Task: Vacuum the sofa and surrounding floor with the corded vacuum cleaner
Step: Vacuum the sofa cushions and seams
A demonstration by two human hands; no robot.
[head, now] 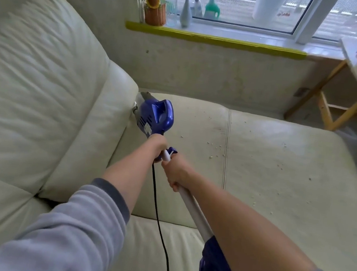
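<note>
The vacuum cleaner (155, 116) is gripped by both hands, left hand (158, 143) and right hand (174, 172), at the sofa (259, 167) seat's back corner; crumbs (215, 145) remain, floor untouched.

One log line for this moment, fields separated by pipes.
blue corded vacuum cleaner nose at cream sofa backrest crease | left hand grips handle | right hand grips white tube | crumbs remain

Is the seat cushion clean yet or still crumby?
Still crumby: pale crumbs lie scattered on the seat cushion, right of the vacuum.
</note>
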